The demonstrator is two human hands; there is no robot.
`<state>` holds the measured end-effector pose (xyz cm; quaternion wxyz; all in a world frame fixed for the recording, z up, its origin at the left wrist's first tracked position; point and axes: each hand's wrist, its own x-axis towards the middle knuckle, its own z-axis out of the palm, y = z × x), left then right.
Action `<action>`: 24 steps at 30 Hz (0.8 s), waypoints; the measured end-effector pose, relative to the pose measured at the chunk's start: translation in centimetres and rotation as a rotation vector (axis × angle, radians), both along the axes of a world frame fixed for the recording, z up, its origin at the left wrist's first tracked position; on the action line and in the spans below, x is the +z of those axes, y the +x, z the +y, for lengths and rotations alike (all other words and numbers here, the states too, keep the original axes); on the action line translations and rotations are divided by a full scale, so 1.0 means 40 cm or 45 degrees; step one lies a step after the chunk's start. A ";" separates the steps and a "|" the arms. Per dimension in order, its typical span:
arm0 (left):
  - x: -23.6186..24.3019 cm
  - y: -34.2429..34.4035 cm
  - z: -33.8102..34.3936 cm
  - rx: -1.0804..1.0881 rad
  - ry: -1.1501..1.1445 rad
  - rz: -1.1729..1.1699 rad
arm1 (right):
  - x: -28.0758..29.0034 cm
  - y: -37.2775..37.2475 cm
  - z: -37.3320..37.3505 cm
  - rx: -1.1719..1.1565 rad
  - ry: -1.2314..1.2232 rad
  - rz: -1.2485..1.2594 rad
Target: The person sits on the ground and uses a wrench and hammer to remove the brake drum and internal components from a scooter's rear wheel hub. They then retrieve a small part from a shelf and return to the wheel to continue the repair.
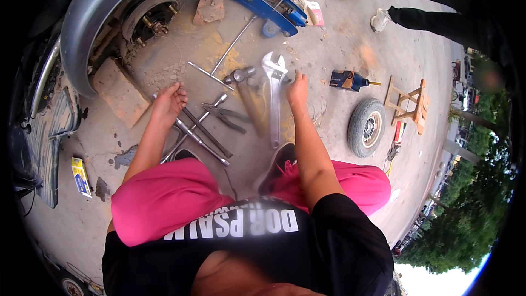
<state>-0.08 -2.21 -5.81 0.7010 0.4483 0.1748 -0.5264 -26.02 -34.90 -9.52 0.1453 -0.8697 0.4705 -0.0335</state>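
Note:
My left hand (169, 103) hovers above one arm of a chrome cross-shaped lug wrench (205, 145), its fingers loosely curled and apart, with nothing visible in them. A dark flat bar (211, 135) lies across that wrench, and worn pliers (226, 116) lie beside it. My right hand (297, 92) is just right of the jaws of a large silver adjustable wrench (275, 101); its fingers point forward and hold nothing I can see. Whether it touches the wrench is unclear. Between my hands, a hammer (241, 74) and a long T-shaped metal bar (226, 57) lie on the ground.
A car's grey fender (82, 27) arches over an exposed wheel hub (153, 22) at left, near a brick block (121, 90). A blue floor jack (255, 3) stands ahead. Rightward are a boxed bottle (348, 80), a wheel (366, 127), a wooden stool (408, 104) and a person's legs (422, 5).

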 end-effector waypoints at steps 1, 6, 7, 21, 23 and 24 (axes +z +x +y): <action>-0.003 -0.008 0.003 -0.003 0.006 -0.006 | -0.024 -0.025 -0.033 0.064 -0.026 -0.002; -0.010 -0.044 0.017 -0.046 0.013 0.019 | -0.070 -0.058 -0.075 0.221 0.169 0.028; -0.010 -0.049 0.022 -0.054 0.025 0.023 | -0.068 -0.052 -0.071 0.195 0.224 0.038; 0.011 -0.027 0.039 0.058 0.107 -0.199 | 0.025 -0.250 -0.111 -1.121 -0.186 0.200; 0.028 -0.008 0.034 0.117 0.150 -0.334 | 0.013 -0.157 -0.093 -0.853 -0.160 0.050; 0.053 -0.011 0.010 0.122 0.202 -0.432 | -0.028 -0.113 -0.089 -0.528 -0.367 -0.011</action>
